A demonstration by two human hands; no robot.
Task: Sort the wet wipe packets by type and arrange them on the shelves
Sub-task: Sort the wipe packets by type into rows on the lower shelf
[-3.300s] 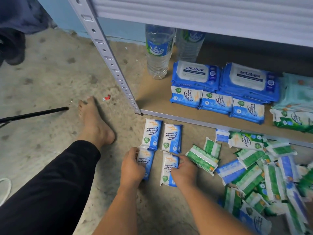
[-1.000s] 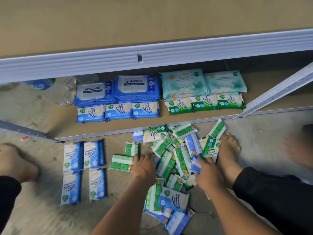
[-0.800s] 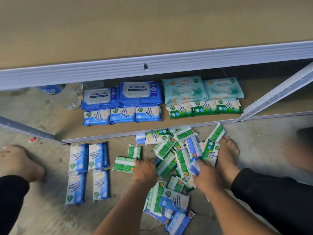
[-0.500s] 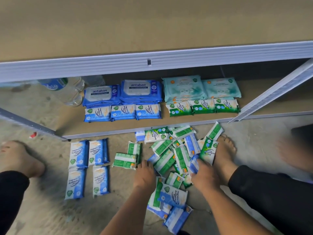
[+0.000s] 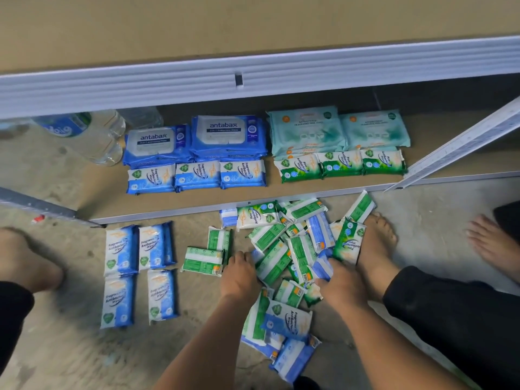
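On pkt pile (image 5: 301, 249): L hand (image 5: 239, 277), R hand (image 5: 342, 288).

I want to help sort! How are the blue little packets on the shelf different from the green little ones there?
The blue row reads Fragrance Free; the green row reads Pine. Blue sits left, before the antabax packs; green sits right, before the pale teal packs. Both rows show three same-sized packets, lying flat.
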